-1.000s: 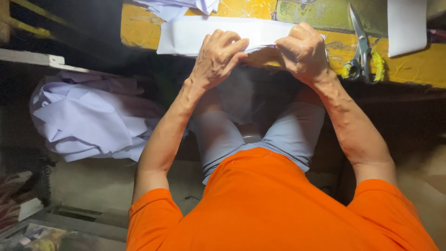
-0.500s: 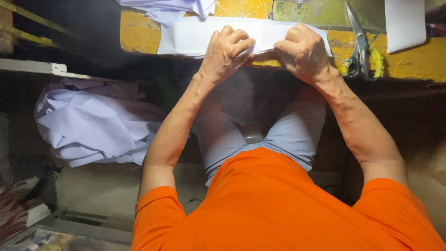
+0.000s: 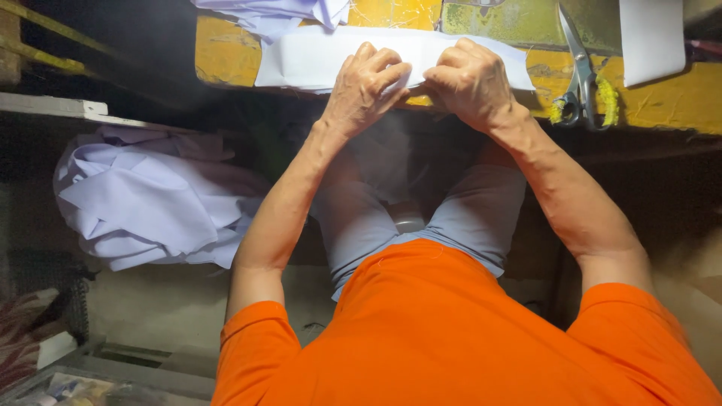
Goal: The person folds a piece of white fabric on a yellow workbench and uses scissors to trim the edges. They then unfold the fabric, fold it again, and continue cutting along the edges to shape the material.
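A long white strip of stiff cloth lies across the near edge of a worn yellow table. My left hand presses down on its middle with curled fingers. My right hand grips the strip right beside the left, fingers folded over its near edge. The two hands almost touch. The part of the strip under them is hidden.
Scissors with yellow-wrapped handles lie on the table to the right, next to a white sheet. More pale cloth lies at the table's back. A heap of pale lilac fabric sits low on the left, under a white shelf edge.
My hands have drawn closer together on the strip. The view has shifted slightly; the strip stays in place on the table edge.
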